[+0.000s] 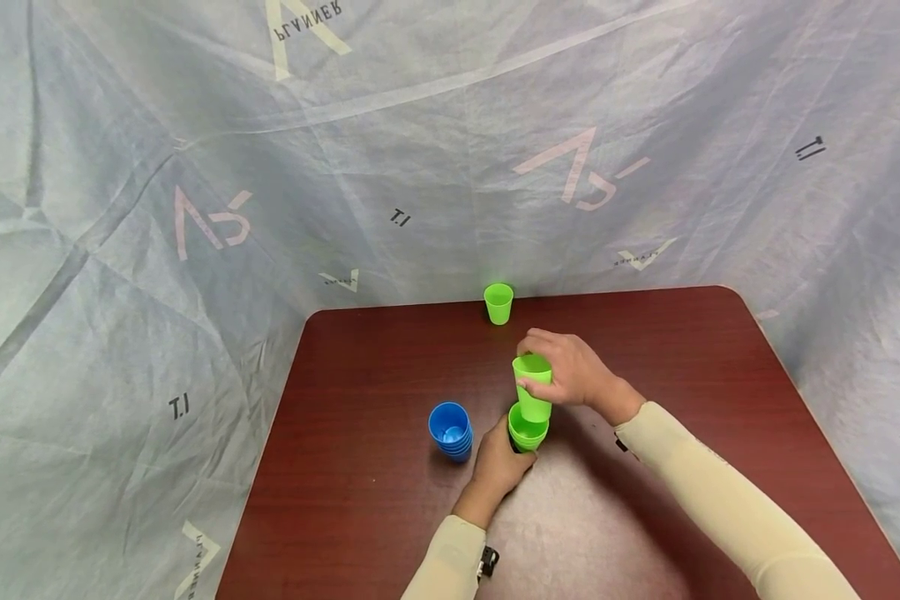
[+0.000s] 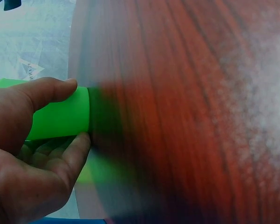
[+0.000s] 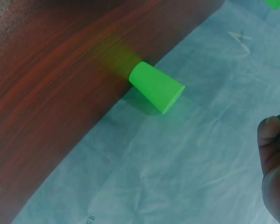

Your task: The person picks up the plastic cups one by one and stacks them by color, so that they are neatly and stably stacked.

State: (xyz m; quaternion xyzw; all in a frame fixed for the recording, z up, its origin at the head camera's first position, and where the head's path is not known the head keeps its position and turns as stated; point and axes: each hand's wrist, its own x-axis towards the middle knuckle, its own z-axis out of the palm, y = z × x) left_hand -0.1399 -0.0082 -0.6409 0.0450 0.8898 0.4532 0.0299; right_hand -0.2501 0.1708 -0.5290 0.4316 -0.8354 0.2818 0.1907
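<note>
My left hand [image 1: 501, 457] grips a stack of green cups [image 1: 528, 431] standing on the table. In the left wrist view, the thumb and fingers of the left hand [image 2: 42, 154] curl round the stack's green wall [image 2: 60, 115]. Just above that stack, my right hand [image 1: 570, 367] holds another green cup [image 1: 532, 392] upright by its upper part. The held cup's base overlaps the stack's mouth; whether they touch I cannot tell. At its right edge, the right wrist view catches only part of the right hand [image 3: 275, 168].
A stack of blue cups [image 1: 451, 429] stands left of my left hand. One green cup [image 1: 498, 304], also a lone green cup [image 3: 156, 87] in the right wrist view, stands near the far edge of the brown table [image 1: 367, 367]. Grey sheeting [image 1: 435, 167] hangs behind.
</note>
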